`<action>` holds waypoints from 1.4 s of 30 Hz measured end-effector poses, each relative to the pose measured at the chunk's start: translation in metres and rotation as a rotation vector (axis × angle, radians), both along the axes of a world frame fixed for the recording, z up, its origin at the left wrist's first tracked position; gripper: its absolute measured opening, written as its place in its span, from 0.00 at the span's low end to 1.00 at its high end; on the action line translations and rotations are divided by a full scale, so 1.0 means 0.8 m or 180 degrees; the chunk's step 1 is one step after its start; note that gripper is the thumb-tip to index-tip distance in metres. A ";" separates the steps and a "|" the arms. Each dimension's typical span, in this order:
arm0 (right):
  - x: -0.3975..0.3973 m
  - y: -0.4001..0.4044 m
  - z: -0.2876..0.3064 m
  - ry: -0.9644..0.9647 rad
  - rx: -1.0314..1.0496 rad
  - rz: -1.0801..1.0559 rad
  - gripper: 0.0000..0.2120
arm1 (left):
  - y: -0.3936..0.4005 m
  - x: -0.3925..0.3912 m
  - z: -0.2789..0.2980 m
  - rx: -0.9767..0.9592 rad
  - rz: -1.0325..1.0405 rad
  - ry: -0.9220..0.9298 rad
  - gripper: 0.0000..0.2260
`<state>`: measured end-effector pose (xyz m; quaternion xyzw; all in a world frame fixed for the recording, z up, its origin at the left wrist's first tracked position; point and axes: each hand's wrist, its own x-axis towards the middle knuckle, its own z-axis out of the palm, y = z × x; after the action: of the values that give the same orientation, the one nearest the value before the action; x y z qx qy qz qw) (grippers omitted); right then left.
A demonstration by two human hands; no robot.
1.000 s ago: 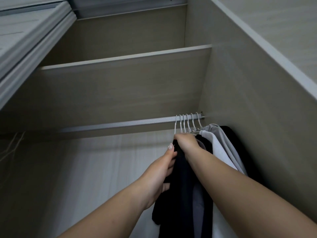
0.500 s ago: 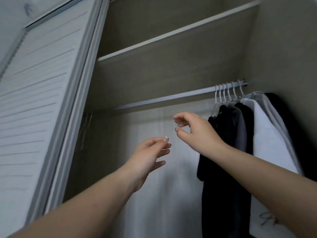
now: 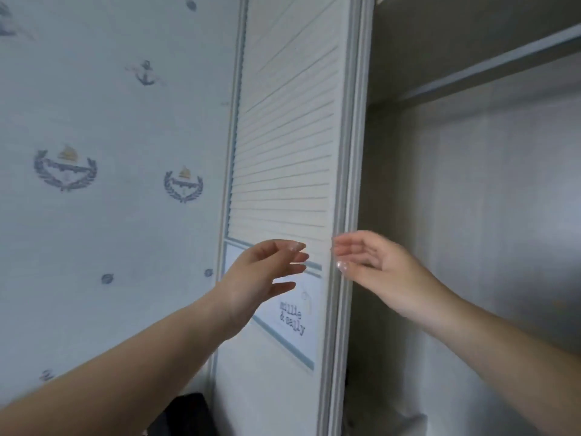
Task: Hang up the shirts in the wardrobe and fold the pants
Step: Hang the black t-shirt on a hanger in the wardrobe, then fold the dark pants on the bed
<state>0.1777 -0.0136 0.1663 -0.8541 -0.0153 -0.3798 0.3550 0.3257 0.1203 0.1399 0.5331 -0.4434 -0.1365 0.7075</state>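
two bare hands, both empty, raised in front of the wardrobe (image 3: 471,215): left hand (image 3: 261,275) with fingers loosely extended before the louvred sliding door (image 3: 283,136), right hand (image 3: 374,265) relaxed and slightly cupped just right of the door's frame edge, gripping nothing; slightly blurred. no shirts and no pants identifiable here; none hanging in the visible part of the wardrobe interior, right of the door. one dark soft shape (image 3: 185,413) at the bottom edge, left of the door's foot, possibly a garment, impossible to tell which kind. one door, one shelf edge (image 3: 490,70) high up to the right of the door, one lettered panel (image 3: 292,316) low on the door, patterned wallpaper (image 3: 110,152) left of the door. expected handling, as judgement only: light, limp cloth, not fragile, apt to sag and slide off a hanger; best taken at collar or shoulders for hanging, at the waistband for folding. count of garments waiting: not readable from this view.
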 end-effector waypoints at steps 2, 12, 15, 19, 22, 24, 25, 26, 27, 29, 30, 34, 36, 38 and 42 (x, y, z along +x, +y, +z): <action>0.036 0.032 -0.025 0.0160 0.0086 0.0311 0.14 | 0.047 0.017 -0.024 0.0036 0.0306 0.0146 0.11; 0.166 0.204 -0.124 0.0876 0.0332 0.1962 0.12 | 0.267 0.016 -0.129 0.0120 0.2062 0.0771 0.06; 0.184 0.260 -0.153 0.1106 0.0273 0.2482 0.12 | 0.333 -0.008 -0.167 0.0111 0.2704 0.1032 0.05; 0.191 0.346 -0.210 0.1473 0.0303 0.3208 0.11 | 0.419 -0.068 -0.229 0.0168 0.3508 0.1443 0.05; 0.180 0.418 -0.259 0.1780 0.0303 0.3743 0.11 | 0.478 -0.134 -0.279 0.0087 0.4137 0.1735 0.05; 0.166 0.459 -0.287 0.1965 0.0239 0.3996 0.11 | 0.510 -0.176 -0.307 0.0094 0.4482 0.1926 0.05; 0.158 0.480 -0.299 0.2044 0.0182 0.4110 0.11 | 0.525 -0.197 -0.319 0.0086 0.4648 0.2027 0.05; 0.149 0.501 -0.311 0.2106 0.0122 0.4229 0.11 | 0.541 -0.220 -0.330 0.0062 0.4807 0.2133 0.05; 0.141 0.521 -0.321 0.2158 0.0067 0.4342 0.11 | 0.555 -0.240 -0.340 0.0033 0.4944 0.2224 0.06; 0.125 0.563 -0.338 0.2271 -0.0113 0.4555 0.10 | 0.582 -0.278 -0.360 -0.0056 0.5192 0.2389 0.07; 0.120 0.578 -0.344 0.2317 -0.0187 0.4621 0.10 | 0.591 -0.292 -0.366 -0.0084 0.5256 0.2457 0.08; 0.092 0.663 -0.370 0.2562 -0.0343 0.4890 0.09 | 0.647 -0.346 -0.394 -0.0226 0.5576 0.2664 0.08; 0.075 0.707 -0.382 0.2653 -0.0350 0.4990 0.09 | 0.679 -0.366 -0.407 -0.0260 0.5653 0.2758 0.08; 0.058 0.753 -0.398 0.2754 -0.0337 0.5044 0.09 | 0.718 -0.384 -0.424 -0.0296 0.5688 0.2888 0.08; 0.033 0.838 -0.431 0.3023 -0.0227 0.5051 0.10 | 0.800 -0.410 -0.457 -0.0430 0.5659 0.3151 0.09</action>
<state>0.2038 0.6571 -0.1788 -0.6699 -0.4603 0.3654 0.4537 -0.0019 0.7604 -0.2253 0.5121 0.4487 0.2586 0.6853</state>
